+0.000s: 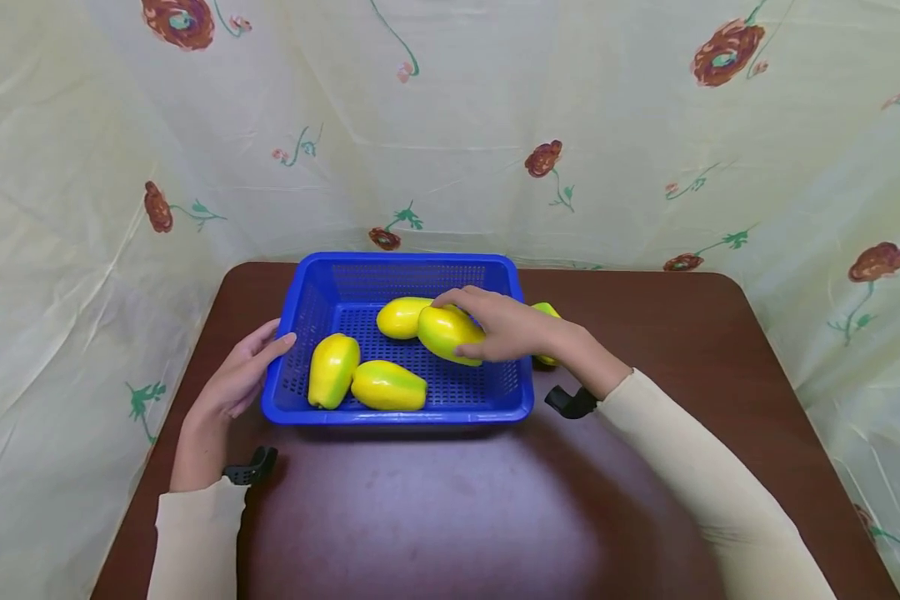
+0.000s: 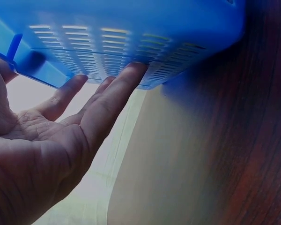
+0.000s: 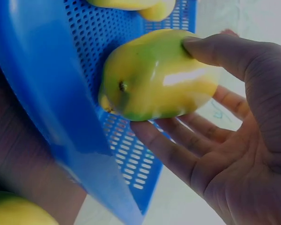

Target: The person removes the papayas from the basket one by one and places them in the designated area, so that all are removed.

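A blue plastic basket [image 1: 397, 417] with perforated walls sits on the table. My left hand [image 1: 242, 371] grips its left side, thumb over the rim and fingertips against the outer wall [image 2: 112, 40]. Inside the basket, my right hand [image 1: 506, 323] holds a glossy yellow-green oval fruit [image 3: 154, 77], thumb on one side and fingers curled along the other. Another such fruit [image 1: 401, 318] lies just left of the held one, partly covered by it. Two more, a left fruit [image 1: 333, 371] and a front fruit [image 1: 390, 386], rest in the near left part of the basket.
Beyond the basket's right side, one more yellow-green fruit [image 1: 546, 310] is on the brown table [image 1: 667, 333], partly hidden by the right wrist. A pale flowered sheet [image 1: 450, 125] hangs behind the table and along both sides.
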`<state>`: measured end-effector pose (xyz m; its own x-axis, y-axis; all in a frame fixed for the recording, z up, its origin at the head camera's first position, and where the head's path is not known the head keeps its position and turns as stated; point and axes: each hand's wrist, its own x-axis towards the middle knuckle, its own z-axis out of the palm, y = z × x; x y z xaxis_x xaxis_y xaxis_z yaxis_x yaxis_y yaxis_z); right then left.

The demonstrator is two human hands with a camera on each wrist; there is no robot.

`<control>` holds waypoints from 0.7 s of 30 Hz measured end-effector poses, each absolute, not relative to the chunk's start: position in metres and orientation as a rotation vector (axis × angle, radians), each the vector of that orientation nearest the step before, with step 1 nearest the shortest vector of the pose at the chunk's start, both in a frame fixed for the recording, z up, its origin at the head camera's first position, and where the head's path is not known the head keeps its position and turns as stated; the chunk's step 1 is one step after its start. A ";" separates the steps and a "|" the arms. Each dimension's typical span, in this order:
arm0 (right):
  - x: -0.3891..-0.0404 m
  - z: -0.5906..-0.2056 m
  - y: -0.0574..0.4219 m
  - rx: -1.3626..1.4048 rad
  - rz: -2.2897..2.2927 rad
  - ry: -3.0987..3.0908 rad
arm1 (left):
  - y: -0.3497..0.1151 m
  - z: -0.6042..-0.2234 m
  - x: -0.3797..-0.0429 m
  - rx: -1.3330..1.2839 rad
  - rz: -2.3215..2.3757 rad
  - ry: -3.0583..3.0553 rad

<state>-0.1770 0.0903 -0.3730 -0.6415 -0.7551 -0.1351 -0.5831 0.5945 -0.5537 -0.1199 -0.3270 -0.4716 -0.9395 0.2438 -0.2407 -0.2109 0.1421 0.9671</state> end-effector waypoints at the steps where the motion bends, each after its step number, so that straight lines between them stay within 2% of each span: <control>1: -0.177 -0.374 0.092 -1.082 -0.699 2.476 | -0.327 -0.471 -0.120 0.035 1.859 2.086; 21: -0.170 -0.388 0.130 -1.020 -0.976 2.585 | -0.327 -0.474 -0.122 0.026 1.897 2.051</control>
